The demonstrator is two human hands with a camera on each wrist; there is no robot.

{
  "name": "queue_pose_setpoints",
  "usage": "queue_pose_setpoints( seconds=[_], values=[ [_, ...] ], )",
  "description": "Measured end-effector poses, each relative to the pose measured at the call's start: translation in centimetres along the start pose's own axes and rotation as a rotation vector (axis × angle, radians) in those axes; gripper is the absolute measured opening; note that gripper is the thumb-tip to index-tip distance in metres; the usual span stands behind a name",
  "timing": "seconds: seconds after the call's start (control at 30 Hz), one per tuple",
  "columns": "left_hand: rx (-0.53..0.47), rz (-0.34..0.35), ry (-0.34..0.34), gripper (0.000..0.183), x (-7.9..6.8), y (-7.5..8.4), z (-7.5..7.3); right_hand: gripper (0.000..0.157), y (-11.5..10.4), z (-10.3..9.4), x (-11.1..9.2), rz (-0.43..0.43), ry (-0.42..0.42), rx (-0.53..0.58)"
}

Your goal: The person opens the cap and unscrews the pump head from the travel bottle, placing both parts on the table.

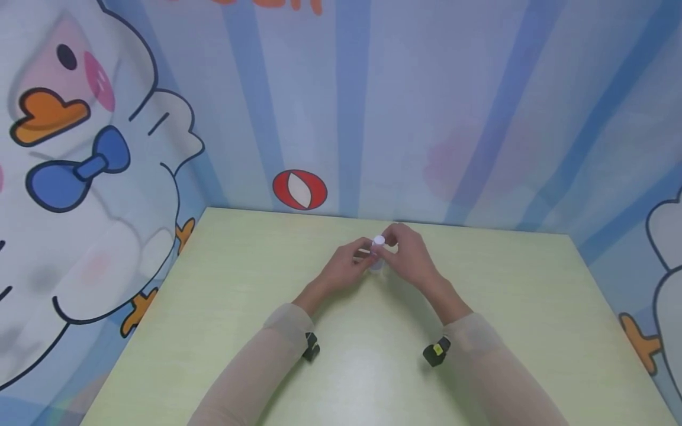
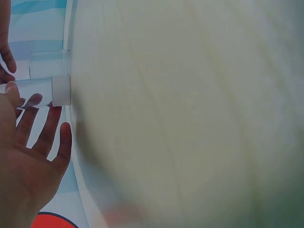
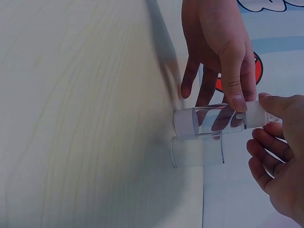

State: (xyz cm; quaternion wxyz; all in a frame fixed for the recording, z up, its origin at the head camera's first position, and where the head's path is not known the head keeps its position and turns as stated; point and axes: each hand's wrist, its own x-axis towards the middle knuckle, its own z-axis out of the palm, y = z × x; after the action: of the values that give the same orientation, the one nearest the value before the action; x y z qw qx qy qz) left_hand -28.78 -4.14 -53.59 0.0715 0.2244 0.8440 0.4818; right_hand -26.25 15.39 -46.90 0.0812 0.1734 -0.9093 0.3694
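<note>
A small clear bottle (image 3: 206,121) with a white base (image 3: 185,122) and a white pump collar (image 3: 255,115) stands upright at the far side of the table. My left hand (image 1: 343,267) holds its clear body between thumb and fingers. At the top, my right hand (image 1: 410,255) pinches the white collar with thumb and fingers. Right beside the bottle stands a clear hollow cap (image 3: 199,152), which neither hand grips; whether it touches the bottle I cannot tell. In the left wrist view the right hand is mostly cut off by the frame.
Both hands work near the back edge of the pale wooden table (image 1: 373,349). Behind it rises a blue striped backdrop (image 1: 394,106) with cartoon prints, which also covers both sides. A dark wrist camera (image 1: 437,351) hangs at the right sleeve, another (image 1: 311,347) at the left.
</note>
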Motion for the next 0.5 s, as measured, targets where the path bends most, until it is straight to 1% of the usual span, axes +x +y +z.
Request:
queue_pose_setpoints(
  seconds=[0.13,0.27,0.5],
  values=[
    [0.001,-0.001,0.003,0.029,-0.17,0.22,0.06,0.024,0.36,0.07,-0.19,0.001,-0.002,-0.006],
    [-0.001,0.000,0.007,0.029,-0.28,0.41,0.04,0.024,0.40,-0.01,-0.26,-0.010,-0.011,0.012],
    [0.005,-0.013,0.005,0.031,-0.22,0.34,0.08,0.026,0.32,-0.14,-0.35,-0.002,-0.034,0.026]
  ],
)
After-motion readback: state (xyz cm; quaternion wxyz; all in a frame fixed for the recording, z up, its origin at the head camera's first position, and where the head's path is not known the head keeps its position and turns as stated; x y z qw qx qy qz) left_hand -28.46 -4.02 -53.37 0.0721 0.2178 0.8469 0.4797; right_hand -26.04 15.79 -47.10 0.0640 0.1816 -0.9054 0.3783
